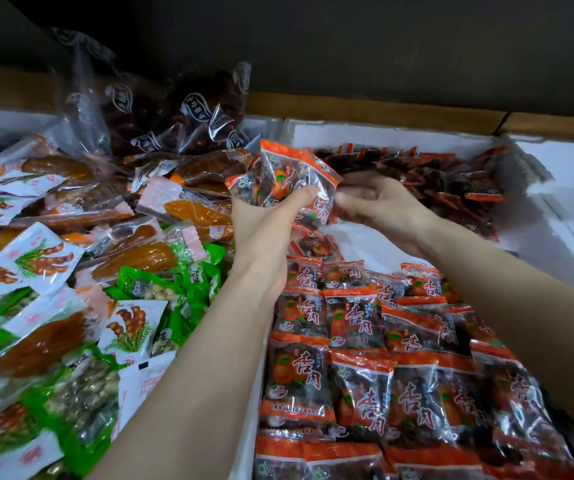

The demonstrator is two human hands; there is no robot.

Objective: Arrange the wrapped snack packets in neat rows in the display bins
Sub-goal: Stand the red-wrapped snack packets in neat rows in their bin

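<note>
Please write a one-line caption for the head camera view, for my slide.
Left hand holds a bunch of orange snack packets over a white bin, right hand beside them.

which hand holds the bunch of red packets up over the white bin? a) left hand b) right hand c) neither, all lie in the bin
a: the left hand grips the bunch of red packets from below, raised above the white bin; the right hand is only beside it, blurred.

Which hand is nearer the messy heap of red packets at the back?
Right. The right hand is beside the heap; the left hand is farther left, holding packets.
</note>
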